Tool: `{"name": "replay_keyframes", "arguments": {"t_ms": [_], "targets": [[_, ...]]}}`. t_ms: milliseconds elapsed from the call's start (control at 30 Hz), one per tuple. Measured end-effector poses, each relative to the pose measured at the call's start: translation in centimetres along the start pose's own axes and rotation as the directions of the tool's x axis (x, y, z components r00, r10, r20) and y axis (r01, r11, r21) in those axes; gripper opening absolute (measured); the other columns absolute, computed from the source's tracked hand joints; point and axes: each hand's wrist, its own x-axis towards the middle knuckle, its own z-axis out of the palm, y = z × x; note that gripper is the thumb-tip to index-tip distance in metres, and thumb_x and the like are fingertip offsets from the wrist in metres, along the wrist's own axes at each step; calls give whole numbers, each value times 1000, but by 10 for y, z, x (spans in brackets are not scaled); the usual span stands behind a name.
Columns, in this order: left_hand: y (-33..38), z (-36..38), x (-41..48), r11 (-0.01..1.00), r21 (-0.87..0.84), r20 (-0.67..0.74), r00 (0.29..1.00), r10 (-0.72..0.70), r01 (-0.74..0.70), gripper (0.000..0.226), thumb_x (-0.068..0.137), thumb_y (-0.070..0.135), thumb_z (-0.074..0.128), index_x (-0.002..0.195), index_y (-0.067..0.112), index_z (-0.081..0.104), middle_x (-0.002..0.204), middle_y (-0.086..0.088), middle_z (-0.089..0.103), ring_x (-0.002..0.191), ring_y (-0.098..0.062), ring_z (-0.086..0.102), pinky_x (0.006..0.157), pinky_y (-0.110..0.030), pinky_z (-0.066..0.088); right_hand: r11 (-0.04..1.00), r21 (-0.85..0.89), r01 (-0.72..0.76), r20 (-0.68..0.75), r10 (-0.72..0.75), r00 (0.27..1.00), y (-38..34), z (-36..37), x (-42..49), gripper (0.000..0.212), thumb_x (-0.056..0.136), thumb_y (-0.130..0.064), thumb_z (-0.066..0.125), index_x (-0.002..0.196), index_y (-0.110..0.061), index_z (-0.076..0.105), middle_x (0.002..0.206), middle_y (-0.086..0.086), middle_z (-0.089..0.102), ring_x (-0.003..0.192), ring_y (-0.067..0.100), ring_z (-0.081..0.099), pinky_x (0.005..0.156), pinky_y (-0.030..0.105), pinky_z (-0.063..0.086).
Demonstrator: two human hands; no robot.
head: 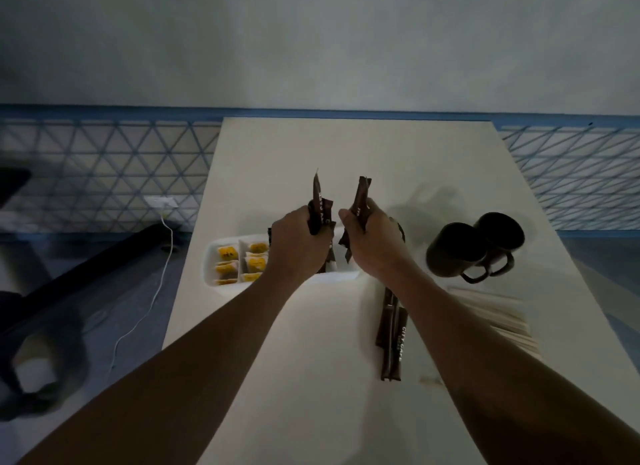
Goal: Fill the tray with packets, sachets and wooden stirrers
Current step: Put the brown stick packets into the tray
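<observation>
Sachets (320, 211) gripped by left hand (299, 246) and right hand (375, 246) above tray (208, 262).

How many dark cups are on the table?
2. The near mug sits right of the tray; the far mug is beside it, farther right, seemingly touching. None look hidden.

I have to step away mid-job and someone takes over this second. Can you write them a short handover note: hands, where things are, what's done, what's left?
Left hand: grips the first sachet bunch, brown sticks held upright over the white tray.
Right hand: grips the second sachet bunch beside it.
Done: yellow packets fill the tray's two left compartments. The hands hide its right part.
Left: place both bunches in the tray, then the loose sachets on the table by the right forearm, then the wooden stirrers piled at the right near two dark mugs.
</observation>
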Motion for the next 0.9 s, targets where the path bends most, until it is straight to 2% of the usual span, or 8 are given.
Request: {"name": "replay_keyframes", "arguments": {"t_ms": [167,233,433,567,667,733,800,900], "targets": [[-13,2,-1,999,-28,-52,998,29,-30,31,93,26,56,64,28,47,55,9,52,54,-4,50,55,-17,33,998,57,-14,34,12,999,-7,18,5,20,101,-32,50,105,-14,57,85,0,67,73,8,62,56,17,42],[-16,3,-3,999,-47,-33,999,5,-7,30,93,25,55,64,29,51,57,9,56,56,-3,54,55,-17,38,998,64,-25,59,21,998,-7,26,6,19,101,-30,50,107,-14,57,88,2,68,76,10,64,58,18,43],[-36,13,-6,990,-123,69,996,-62,70,22,89,31,53,80,16,67,69,0,69,67,-15,67,66,-40,55,994,1,-106,163,104,981,2,38,7,22,102,-30,49,115,-16,59,90,-1,68,78,14,66,56,19,44],[-44,16,-7,997,-32,93,993,-67,71,20,86,15,60,66,16,57,66,1,65,65,-15,60,54,-15,40,989,-93,-114,251,134,959,2,37,5,23,101,-21,48,120,-14,58,91,1,65,75,13,64,58,21,48],[-46,16,-5,999,28,80,997,-23,21,24,85,14,61,65,22,50,60,10,51,61,-10,50,49,-13,30,984,-170,-55,280,102,955,-4,35,6,15,99,-15,48,110,-18,57,82,-4,59,77,17,62,68,30,53],[-48,17,-4,999,49,86,996,-14,10,19,83,12,62,68,20,53,60,11,50,63,-12,51,50,-13,27,975,-215,-49,283,110,953,-4,36,8,11,97,-15,50,107,-15,56,82,-3,58,76,16,60,65,29,52],[-51,17,-1,999,15,66,997,-30,29,3,79,12,66,80,13,63,72,4,62,71,-16,58,57,-13,32,971,-222,-90,263,148,953,-1,36,10,18,95,-17,54,112,-11,56,93,5,62,81,19,62,64,30,53],[-51,15,1,1000,8,13,999,-30,30,31,75,11,71,105,11,67,95,-6,70,89,-21,62,73,-21,41,975,-190,-116,224,159,962,3,34,13,26,91,-19,64,115,-14,57,100,4,66,81,15,62,59,24,48]]}}
